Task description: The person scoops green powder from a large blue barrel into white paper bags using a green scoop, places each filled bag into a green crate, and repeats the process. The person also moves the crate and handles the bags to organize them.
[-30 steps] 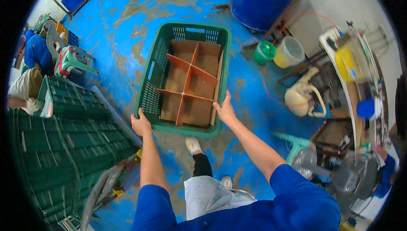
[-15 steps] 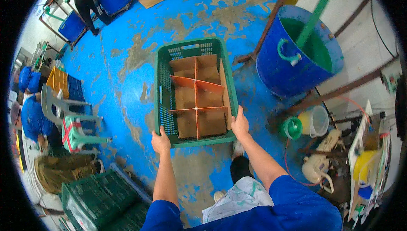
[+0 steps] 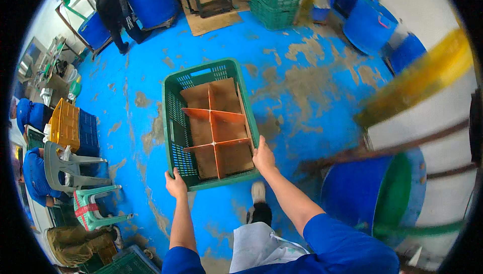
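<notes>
Held out in front of me above the floor is a green plastic crate (image 3: 176,124) with slotted walls. Brown cardboard (image 3: 200,135) lines its bottom, and thin orange dividers (image 3: 229,116) cross inside it, splitting it into several compartments. My left hand (image 3: 176,183) grips the near left corner of the rim, thumb on top. At the near right corner my right hand (image 3: 263,158) is closed on the rim in the same way. The fingers under the rim are hidden on both hands.
Blue floor (image 3: 136,138) with worn patches spreads ahead. Right stand a blue barrel (image 3: 352,188) and a yellow post (image 3: 417,77). Ahead are stacked green crates (image 3: 274,2) and blue tubs (image 3: 370,25). Left are a grey chair (image 3: 75,168), a green stool (image 3: 93,208) and people at work.
I have walked forward with the crate. The blue barrel has slid back to my lower right, and the far tubs and crates appear closer. Both hands keep their hold.
</notes>
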Available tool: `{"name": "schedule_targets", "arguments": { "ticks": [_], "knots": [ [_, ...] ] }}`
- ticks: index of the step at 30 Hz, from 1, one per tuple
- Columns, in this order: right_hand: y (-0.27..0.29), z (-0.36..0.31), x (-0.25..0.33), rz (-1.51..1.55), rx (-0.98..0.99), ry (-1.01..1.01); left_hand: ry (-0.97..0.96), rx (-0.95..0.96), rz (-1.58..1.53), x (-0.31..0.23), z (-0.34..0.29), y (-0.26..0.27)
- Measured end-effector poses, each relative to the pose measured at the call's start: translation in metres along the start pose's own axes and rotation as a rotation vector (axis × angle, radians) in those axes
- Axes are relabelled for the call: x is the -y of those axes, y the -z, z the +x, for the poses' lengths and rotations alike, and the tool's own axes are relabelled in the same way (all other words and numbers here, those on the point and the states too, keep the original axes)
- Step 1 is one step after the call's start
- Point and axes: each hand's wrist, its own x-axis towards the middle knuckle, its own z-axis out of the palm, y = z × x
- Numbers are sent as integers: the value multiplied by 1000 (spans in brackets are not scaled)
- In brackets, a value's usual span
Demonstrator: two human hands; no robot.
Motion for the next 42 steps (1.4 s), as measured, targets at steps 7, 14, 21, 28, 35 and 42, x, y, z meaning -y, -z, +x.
{"name": "schedule_targets", "arguments": {
  "ticks": [7, 14, 21, 28, 35, 42],
  "knots": [
    [25, 300, 60, -20, 61, 120, 146, -41, 4, -169, 139, -145],
    [46, 552, 146, -63, 125, 275, 335, -89, 2, -318, 261, -235],
    [58, 805, 251, -104, 323, 460, 480, -314, -7, -459, 372, -339],
    [61, 989, 346, -132, 395, 635, 693, -353, -68, -575, 470, -407],
    [53, 1131, 422, -217, 506, 731, 781, -449, -24, -648, 548, -476],
    [88, 1210, 461, -339, 776, 742, 835, -337, 8, -702, 567, -501]
  ]
}}
